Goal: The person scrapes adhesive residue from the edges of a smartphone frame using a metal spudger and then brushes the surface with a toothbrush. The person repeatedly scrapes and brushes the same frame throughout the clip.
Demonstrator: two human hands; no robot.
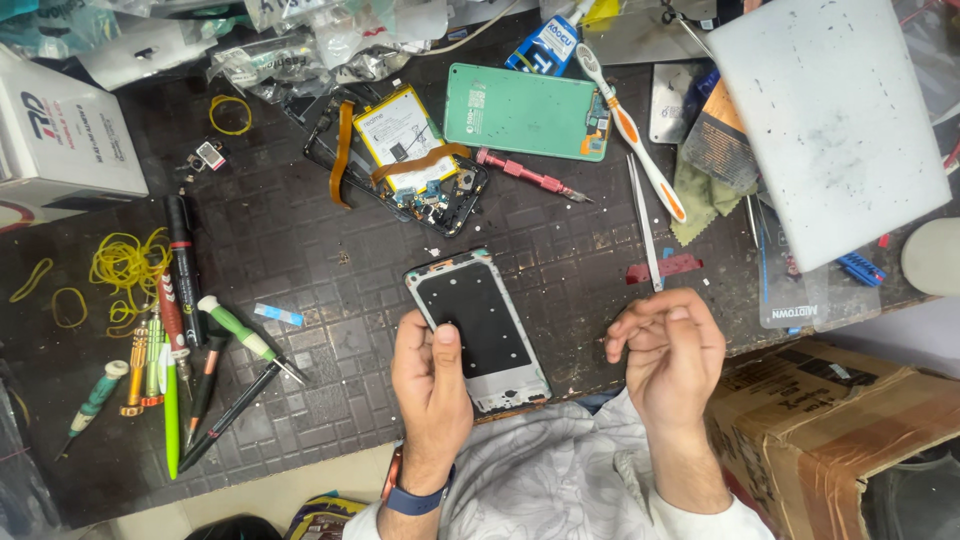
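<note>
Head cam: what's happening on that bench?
A person is working on a taken-apart phone at a dark work mat. The left hand holds a phone frame by its lower edge, thumb on its dark face. The right hand is curled beside it, apart from the frame; whether it pinches something small I cannot tell. Further back lie an opened phone body with its battery, a green back cover, tweezers and a red screwdriver. More screwdrivers lie at left.

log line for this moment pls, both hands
left hand: holds phone frame, thumb on it | right hand: curled, off the mat, nothing seen in it | near: tweezers, opened phone
</note>
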